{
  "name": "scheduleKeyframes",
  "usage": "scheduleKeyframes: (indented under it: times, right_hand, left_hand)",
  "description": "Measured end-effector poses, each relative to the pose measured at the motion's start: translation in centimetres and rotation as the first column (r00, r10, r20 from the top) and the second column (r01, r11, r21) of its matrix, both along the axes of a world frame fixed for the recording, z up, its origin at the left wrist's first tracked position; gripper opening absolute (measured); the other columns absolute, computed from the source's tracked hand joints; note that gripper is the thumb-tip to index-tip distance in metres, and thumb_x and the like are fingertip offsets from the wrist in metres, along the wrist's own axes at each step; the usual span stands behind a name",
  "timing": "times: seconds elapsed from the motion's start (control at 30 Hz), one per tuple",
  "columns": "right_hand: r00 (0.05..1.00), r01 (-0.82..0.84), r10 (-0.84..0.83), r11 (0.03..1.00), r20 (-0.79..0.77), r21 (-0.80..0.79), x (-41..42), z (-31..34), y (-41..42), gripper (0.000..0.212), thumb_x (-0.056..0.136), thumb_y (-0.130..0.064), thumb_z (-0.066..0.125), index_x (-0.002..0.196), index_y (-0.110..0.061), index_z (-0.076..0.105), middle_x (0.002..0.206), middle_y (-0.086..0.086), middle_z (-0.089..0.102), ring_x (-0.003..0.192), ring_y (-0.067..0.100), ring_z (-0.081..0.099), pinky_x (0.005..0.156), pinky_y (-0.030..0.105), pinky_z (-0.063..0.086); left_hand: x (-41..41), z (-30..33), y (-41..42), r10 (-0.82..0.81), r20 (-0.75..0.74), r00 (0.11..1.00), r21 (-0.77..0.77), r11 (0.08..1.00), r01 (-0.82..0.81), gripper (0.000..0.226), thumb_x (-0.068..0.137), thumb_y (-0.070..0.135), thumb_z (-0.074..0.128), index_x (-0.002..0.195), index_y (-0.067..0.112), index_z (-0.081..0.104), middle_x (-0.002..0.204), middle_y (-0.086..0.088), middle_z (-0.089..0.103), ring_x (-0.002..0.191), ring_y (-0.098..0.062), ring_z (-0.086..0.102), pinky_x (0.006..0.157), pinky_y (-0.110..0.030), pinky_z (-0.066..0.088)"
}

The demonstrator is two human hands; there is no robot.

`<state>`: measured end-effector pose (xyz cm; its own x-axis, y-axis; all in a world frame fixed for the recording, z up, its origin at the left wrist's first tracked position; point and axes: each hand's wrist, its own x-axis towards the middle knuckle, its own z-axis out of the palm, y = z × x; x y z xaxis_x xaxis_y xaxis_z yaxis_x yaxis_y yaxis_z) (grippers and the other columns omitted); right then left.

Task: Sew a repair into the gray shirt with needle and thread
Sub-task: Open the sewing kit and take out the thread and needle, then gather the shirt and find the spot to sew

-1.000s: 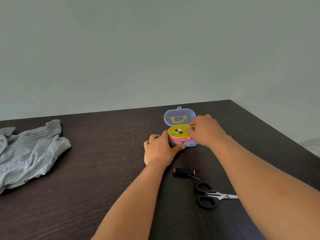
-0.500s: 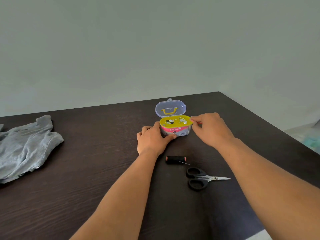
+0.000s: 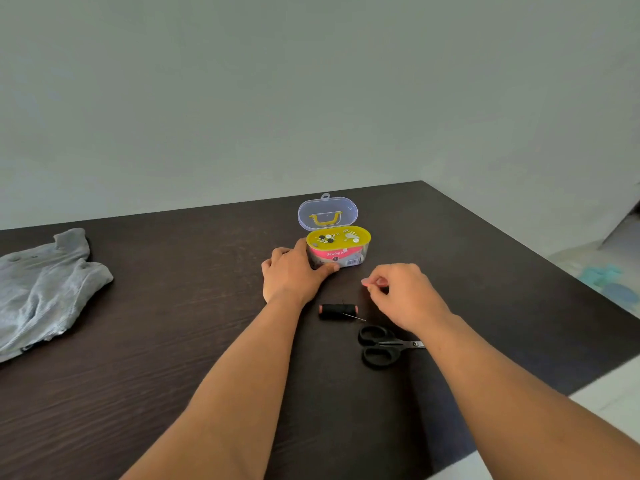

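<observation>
The gray shirt (image 3: 45, 289) lies crumpled at the table's left edge, far from both hands. A small sewing kit box (image 3: 341, 252) stands mid-table with its clear lid up and a yellow tray of buttons and pins on top. My left hand (image 3: 294, 275) grips the box's left end. My right hand (image 3: 401, 296) hovers in front of the box to its right, thumb and forefinger pinched on something tiny and pale pink that I cannot identify. A black thread spool (image 3: 337, 310) lies between my hands, with a thin needle (image 3: 355, 317) resting at its right end.
Black-handled scissors (image 3: 381, 344) lie just in front of my right wrist. The dark wooden table (image 3: 173, 341) ends at the right (image 3: 519, 251), with pale floor beyond. A plain wall rises behind the table.
My right hand has pulled back from the kit's right rim toward me, fingers now pinched together. My left hand stays on the box.
</observation>
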<state>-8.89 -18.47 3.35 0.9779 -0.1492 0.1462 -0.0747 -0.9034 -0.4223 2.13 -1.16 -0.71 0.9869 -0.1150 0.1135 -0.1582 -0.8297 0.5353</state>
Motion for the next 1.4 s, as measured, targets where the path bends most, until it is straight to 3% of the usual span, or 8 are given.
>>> scheduleKeyframes:
  times: [0.33,0.47,0.57,0.73,0.9,1.03,1.17,1.4]
  right_hand:
    - [0.994,-0.045,0.033,0.993,-0.105,-0.112,-0.6,0.2,0.2,0.021,0.092,-0.016,0.058,0.101,-0.024,0.075,0.096,0.000,0.066,0.083,0.018,0.064,0.069,0.026,0.050]
    - [0.995,-0.048,0.041,0.995,-0.092,-0.085,-0.3,0.0,-0.1,0.020,0.089,-0.017,0.061,0.098,-0.031,0.072,0.098,-0.008,0.054,0.081,0.009,0.056,0.063,0.015,0.036]
    - [0.995,-0.051,0.044,0.996,-0.093,-0.070,-0.1,-0.1,-0.2,0.013,0.086,-0.016,0.061,0.091,-0.026,0.067,0.098,-0.009,0.050,0.079,0.008,0.053,0.058,0.011,0.032]
    - [0.996,-0.055,0.051,0.997,-0.076,-0.046,0.0,0.7,-0.3,0.012,0.088,-0.019,0.057,0.096,-0.024,0.064,0.102,-0.007,0.052,0.089,0.011,0.056,0.069,0.023,0.044]
    - [0.993,-0.086,0.084,0.996,-0.084,-0.024,0.9,3.0,1.2,0.023,0.088,-0.021,0.060,0.110,-0.029,0.062,0.109,-0.007,0.059,0.098,0.015,0.060,0.082,0.032,0.051]
    - [0.988,-0.146,0.147,0.989,-0.049,0.023,2.2,4.9,5.2,0.020,0.087,-0.020,0.059,0.097,-0.037,0.061,0.096,-0.015,0.066,0.086,0.013,0.065,0.079,0.034,0.055]
    - [0.971,-0.238,0.238,0.971,-0.022,0.012,3.7,6.6,11.6,0.018,0.089,-0.019,0.055,0.098,-0.034,0.060,0.079,-0.014,0.066,0.071,0.004,0.060,0.060,0.023,0.043]
    - [0.915,-0.403,0.403,0.915,-0.004,0.005,4.7,7.8,23.7,0.020,0.089,-0.022,0.054,0.104,-0.034,0.062,0.085,-0.015,0.065,0.074,0.005,0.062,0.062,0.024,0.046]
  left_hand:
    - [0.6,-0.6,-0.1,0.002,-0.018,1.000,-0.021,1.000,-0.002,0.069,0.078,0.078,0.062,0.132,0.037,0.047,0.137,-0.005,0.058,0.141,-0.025,0.039,0.112,-0.045,0.033]
    - [0.8,-0.9,0.0,0.007,-0.034,0.999,-0.052,0.999,-0.009,0.072,0.074,0.081,0.062,0.132,0.043,0.046,0.137,-0.005,0.056,0.140,-0.027,0.039,0.110,-0.043,0.034]
    - [0.5,-0.4,0.2,0.003,-0.055,0.998,-0.065,0.998,-0.006,0.085,0.073,0.079,0.065,0.145,0.043,0.036,0.143,-0.006,0.053,0.143,-0.027,0.037,0.114,-0.044,0.032]
    - [-0.2,0.9,0.8,-0.026,-0.143,0.989,-0.130,0.991,0.008,0.118,0.074,0.066,0.077,0.162,0.024,0.010,0.153,-0.004,0.048,0.146,-0.025,0.037,0.119,-0.046,0.030]
    - [-1.9,2.8,4.0,-0.060,-0.187,0.980,-0.381,0.924,-0.016,0.093,0.089,0.036,0.076,0.161,0.018,0.019,0.157,-0.003,0.044,0.146,-0.022,0.040,0.119,-0.037,0.034]
    - [-2.8,4.2,9.9,0.000,-0.143,0.990,-0.335,0.941,-0.049,0.065,0.096,0.036,0.067,0.153,0.020,0.038,0.142,-0.001,0.056,0.133,-0.021,0.053,0.111,-0.033,0.043]
    - [-4.0,6.2,18.2,0.109,-0.079,0.991,-0.297,0.946,-0.128,0.050,0.095,0.036,0.066,0.140,0.019,0.052,0.128,0.003,0.063,0.113,-0.015,0.063,0.095,-0.025,0.047]
    - [-7.6,8.3,32.5,0.328,0.025,0.945,-0.169,0.933,-0.319,0.035,0.097,0.031,0.062,0.131,0.021,0.060,0.123,0.008,0.065,0.117,-0.013,0.058,0.093,-0.020,0.039]
